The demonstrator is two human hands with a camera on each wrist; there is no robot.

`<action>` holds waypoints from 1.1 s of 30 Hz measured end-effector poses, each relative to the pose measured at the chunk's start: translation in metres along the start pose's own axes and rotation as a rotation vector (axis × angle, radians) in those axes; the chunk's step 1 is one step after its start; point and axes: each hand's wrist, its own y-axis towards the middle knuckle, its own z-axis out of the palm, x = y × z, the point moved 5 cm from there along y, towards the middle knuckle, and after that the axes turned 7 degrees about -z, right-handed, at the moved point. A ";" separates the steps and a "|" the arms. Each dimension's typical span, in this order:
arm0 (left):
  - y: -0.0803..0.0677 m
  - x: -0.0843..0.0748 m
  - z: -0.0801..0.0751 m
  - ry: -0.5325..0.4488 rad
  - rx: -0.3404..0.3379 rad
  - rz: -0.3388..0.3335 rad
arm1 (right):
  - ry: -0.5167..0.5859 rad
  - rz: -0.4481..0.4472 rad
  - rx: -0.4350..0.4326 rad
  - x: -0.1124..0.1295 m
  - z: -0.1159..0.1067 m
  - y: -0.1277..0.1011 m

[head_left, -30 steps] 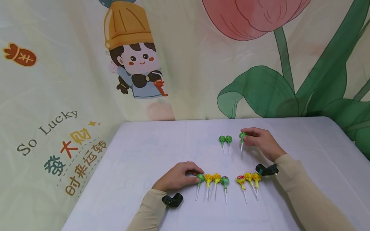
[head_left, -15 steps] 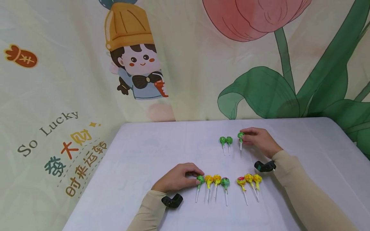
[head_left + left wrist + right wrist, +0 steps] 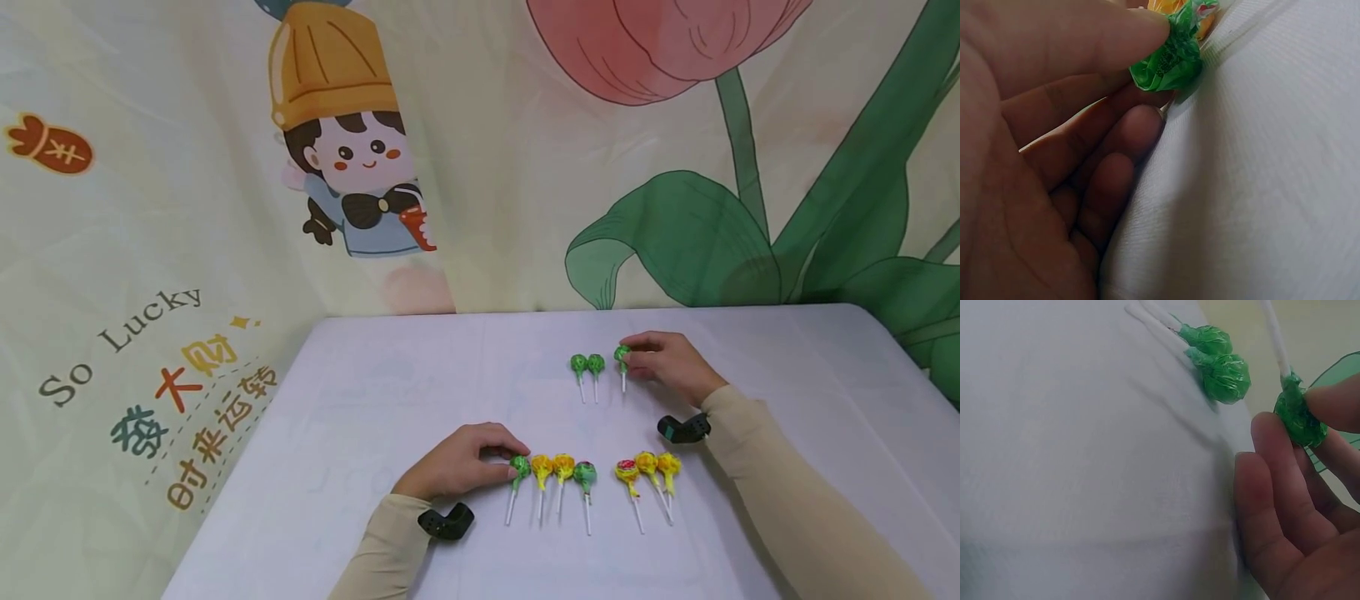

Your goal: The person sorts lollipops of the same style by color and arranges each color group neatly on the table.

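Head view: right hand [image 3: 670,365] pinches green lollipop [image 3: 622,355].

Both arms wear long, close-fitting beige sleeves that end at the wrists. A small black camera unit sits at each wrist, left wrist camera [image 3: 447,522] and right wrist camera [image 3: 683,428]. Both hands are bare.

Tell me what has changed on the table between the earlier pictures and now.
The right hand, still pinching a green lollipop, has carried it slightly left, closer to the two green lollipops lying on the white table. The left hand stays on the green lollipop at the left end of the near row. The near row of lollipops has not moved.
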 end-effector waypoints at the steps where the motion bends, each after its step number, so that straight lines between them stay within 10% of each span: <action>1: 0.000 0.000 0.000 -0.002 0.000 0.001 | 0.001 0.001 -0.001 -0.001 0.001 0.001; 33: 0.001 0.001 0.001 0.007 -0.010 -0.024 | -0.204 -0.009 0.064 -0.011 0.004 0.017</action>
